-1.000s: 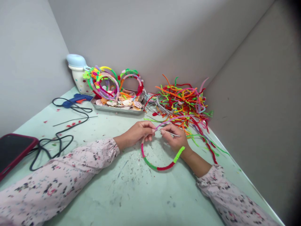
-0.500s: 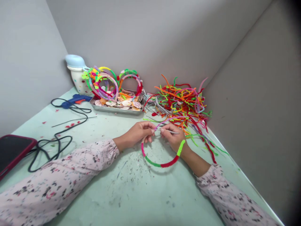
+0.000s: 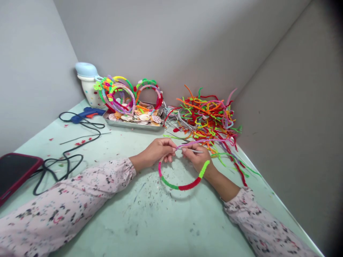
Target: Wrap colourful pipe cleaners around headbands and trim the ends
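My left hand [image 3: 161, 150] is closed around one side of a wire hoop [image 3: 189, 186], wrapped in pink, green, red and lime fuzzy sections. At its fingertips a purple pipe cleaner [image 3: 207, 141] meets the hoop, and its long free part stretches right above my other hand. My right hand [image 3: 198, 156] pinches the bare grey wire of the hoop just beside the left fingertips. The hoop's lime end passes in front of my right wrist. My fingers partly hide the spot where the purple pipe cleaner joins the wire.
Behind my right hand lies a tangled pile of pipe cleaners [image 3: 206, 116] with a coil of grey wire [image 3: 184, 123]. A metal tray [image 3: 134, 125] holds shells and finished hoops. Leftward are a blue glue gun [image 3: 87, 113], black cord [image 3: 68, 157], a phone [image 3: 17, 175] and a white cup [image 3: 91, 89].
The free end of the purple pipe cleaner has swung out to the right and lies straighter. The hoop's lower part has shifted slightly left. Both hands stay nearly in place.
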A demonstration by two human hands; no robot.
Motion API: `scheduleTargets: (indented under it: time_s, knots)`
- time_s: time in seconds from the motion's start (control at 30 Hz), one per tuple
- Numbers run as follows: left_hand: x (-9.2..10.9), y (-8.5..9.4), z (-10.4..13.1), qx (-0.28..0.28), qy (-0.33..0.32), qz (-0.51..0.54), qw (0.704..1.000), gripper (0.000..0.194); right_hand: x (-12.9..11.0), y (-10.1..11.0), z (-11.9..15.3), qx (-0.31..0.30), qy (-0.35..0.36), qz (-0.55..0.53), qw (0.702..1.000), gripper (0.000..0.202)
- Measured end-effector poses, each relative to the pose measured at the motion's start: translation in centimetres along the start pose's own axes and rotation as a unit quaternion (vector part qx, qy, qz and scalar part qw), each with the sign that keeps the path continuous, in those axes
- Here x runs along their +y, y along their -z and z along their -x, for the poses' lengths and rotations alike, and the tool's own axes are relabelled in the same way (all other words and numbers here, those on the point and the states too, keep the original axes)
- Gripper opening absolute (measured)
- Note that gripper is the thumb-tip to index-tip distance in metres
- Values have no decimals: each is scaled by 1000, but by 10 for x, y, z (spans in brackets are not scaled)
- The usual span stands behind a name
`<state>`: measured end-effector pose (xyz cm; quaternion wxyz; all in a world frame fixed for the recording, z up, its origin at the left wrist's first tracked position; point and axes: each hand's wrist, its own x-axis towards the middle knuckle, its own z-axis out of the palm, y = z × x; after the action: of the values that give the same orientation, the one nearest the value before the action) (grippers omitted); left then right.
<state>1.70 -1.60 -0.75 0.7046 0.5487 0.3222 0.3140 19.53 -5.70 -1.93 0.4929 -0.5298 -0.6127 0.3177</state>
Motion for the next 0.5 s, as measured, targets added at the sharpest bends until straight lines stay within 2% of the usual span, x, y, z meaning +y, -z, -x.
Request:
scheduleTargets:
  time_s: [0.13, 0.37, 0.5]
  knots:
    - [-1, 0, 0, 3, -10, -17, 1000, 11, 1, 2, -2, -3, 2, 8, 1000, 18]
    - [-2, 1, 0, -9, -33, -41, 999, 22, 4, 4, -5, -3, -11, 7, 1000, 21]
    - [-3, 0, 0, 5, -29, -37, 999, 16, 5, 3, -4, -2, -27, 3, 1000, 20]
